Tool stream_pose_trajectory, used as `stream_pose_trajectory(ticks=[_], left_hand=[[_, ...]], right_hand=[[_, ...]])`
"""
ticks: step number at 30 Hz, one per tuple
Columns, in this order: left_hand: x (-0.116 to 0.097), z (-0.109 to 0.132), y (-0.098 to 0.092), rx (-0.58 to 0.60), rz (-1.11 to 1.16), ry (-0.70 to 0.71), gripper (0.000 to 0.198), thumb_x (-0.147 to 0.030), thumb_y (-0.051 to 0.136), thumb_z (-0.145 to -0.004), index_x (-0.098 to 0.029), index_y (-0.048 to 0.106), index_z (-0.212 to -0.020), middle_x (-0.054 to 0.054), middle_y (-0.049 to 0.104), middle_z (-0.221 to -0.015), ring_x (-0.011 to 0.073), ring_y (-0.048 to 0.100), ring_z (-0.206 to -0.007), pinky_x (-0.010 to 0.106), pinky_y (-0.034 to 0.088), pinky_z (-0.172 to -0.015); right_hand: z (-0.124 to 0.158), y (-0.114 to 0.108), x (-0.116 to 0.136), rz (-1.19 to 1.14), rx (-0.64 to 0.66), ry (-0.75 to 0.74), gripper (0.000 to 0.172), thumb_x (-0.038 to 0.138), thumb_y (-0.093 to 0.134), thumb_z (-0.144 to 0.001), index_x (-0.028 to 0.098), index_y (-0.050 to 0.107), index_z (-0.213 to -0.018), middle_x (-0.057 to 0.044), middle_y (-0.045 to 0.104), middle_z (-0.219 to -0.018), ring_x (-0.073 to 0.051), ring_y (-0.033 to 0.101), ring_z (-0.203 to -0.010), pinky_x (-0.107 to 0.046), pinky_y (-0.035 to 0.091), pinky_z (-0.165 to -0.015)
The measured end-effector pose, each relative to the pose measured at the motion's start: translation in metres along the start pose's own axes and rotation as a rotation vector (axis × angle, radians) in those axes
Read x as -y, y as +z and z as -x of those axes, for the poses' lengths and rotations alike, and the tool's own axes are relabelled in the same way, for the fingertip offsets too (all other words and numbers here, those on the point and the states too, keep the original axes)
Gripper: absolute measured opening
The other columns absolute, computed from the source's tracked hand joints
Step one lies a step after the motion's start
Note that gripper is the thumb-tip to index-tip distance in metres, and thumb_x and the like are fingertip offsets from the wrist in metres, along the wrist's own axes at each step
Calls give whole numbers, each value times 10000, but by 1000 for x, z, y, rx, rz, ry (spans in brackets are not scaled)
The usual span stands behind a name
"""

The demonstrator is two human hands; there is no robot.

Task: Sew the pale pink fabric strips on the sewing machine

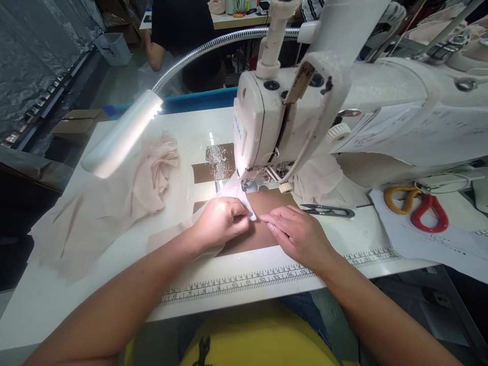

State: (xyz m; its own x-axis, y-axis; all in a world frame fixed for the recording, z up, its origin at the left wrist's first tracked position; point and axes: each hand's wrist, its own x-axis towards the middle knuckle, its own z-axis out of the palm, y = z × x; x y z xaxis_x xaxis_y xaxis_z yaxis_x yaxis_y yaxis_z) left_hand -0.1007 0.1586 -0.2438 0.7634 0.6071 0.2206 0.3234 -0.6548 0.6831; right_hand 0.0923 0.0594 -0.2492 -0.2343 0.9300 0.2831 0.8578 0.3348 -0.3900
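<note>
Pale fabric point(233, 188) between hands point(219, 221), just below sewing machine point(253, 119).

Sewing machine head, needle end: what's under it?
Pale fabric runs in at the presser foot, with a brown sheet showing alongside. Whatever lies directly beneath the fabric is covered, so I can't tell what's there.

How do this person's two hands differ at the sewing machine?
The left hand has its fingers curled in, while the right hand has its fingers stretched out more. The left hand pinches the pale cloth; the right hand's fingertips are beside the cloth's edge, and whether they grip it is unclear. Both are bare and close to the sewing machine.
</note>
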Motion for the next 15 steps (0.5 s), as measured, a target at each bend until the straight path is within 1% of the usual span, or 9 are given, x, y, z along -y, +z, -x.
stream_pose_trajectory(ticks=[5,8,11,15], left_hand=[[-2,-1,-3,36,61,-66,141,-90,565,-723,-152,684,-681,13,676,-705,126,610,-653,247,500,-649],[-4,-2,-4,54,50,-66,148,-94,561,-728,-154,684,-670,10,658,-670,125,590,-649,237,482,-633],[-5,-1,-4,42,41,-50,157,-95,562,-732,-156,685,-655,3,639,-632,121,565,-638,231,461,-618],[-5,0,-2,22,30,-53,171,-85,565,-723,-155,681,-618,-6,609,-594,110,539,-602,226,438,-595]], right_hand=[[0,3,0,5,4,-12,290,158,426,-920,149,656,-1097,-78,667,-890,-186,554,-797,-320,464,-674],[0,5,0,10,-10,-14,282,156,435,-918,144,651,-1099,-80,669,-906,-192,571,-817,-329,476,-696],[0,4,0,10,-18,-17,279,148,438,-912,151,647,-1096,-79,668,-914,-195,575,-833,-331,479,-709],[0,3,1,-16,-29,-52,271,124,452,-892,147,653,-1072,-70,663,-895,-182,547,-787,-314,453,-666]])
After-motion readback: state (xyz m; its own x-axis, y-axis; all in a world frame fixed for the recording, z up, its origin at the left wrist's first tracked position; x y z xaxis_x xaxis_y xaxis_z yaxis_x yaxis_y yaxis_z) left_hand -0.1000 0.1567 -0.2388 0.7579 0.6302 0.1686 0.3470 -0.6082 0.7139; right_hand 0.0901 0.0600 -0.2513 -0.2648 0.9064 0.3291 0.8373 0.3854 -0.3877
